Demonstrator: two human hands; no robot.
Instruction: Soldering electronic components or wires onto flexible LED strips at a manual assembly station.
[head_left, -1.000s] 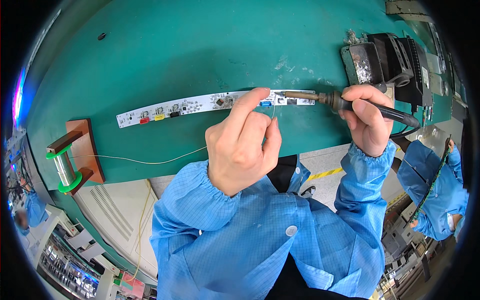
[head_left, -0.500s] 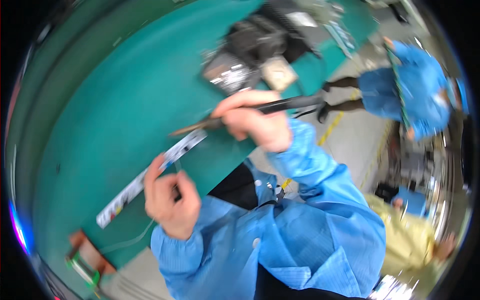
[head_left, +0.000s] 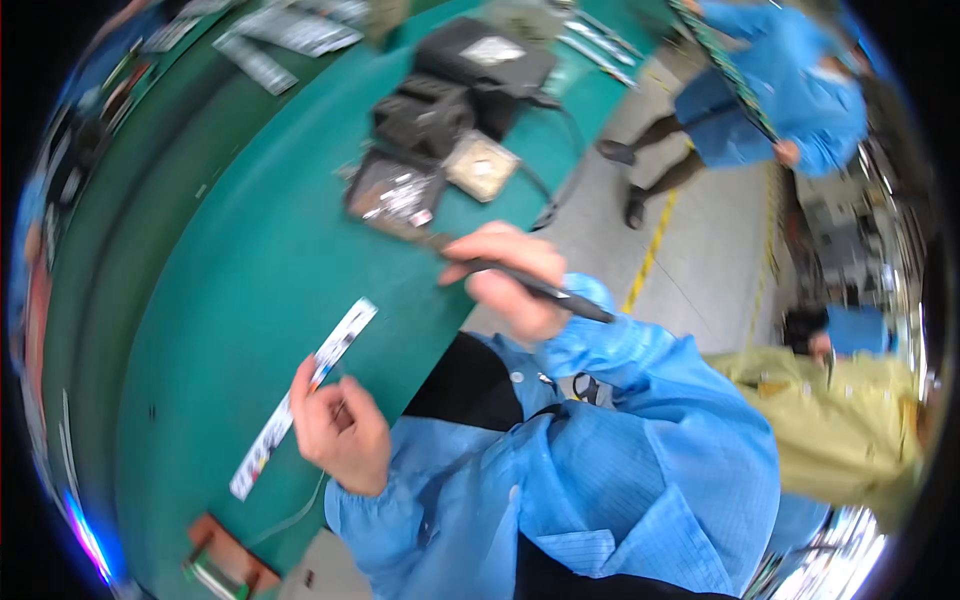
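A narrow white circuit board strip (head_left: 268,445) lies slantwise on the green work surface. Against its edge is my left hand (head_left: 345,430), fingers curled and closed around a thin solder wire (head_left: 300,515); the index fingertip touches the strip. The wire runs down toward a green-edged spool (head_left: 208,580) on a brown holder (head_left: 258,572). My right hand (head_left: 515,285) is closed round a black soldering iron (head_left: 560,295), raised and apart from the strip. Its blurred tip points at a dark box with shiny scraps (head_left: 400,195).
Beside the box stand a black block-shaped unit (head_left: 425,115), a square pale pad (head_left: 482,167) and a black station (head_left: 485,55) with a cable. Silvery packets (head_left: 290,30) lie at the far left. A person in blue (head_left: 760,90) carries a long board; another wears yellow (head_left: 820,410).
My right hand has swung the soldering iron away from the strip's end toward the box of shiny scraps. My left hand stays at the strip. The whole view has shifted.
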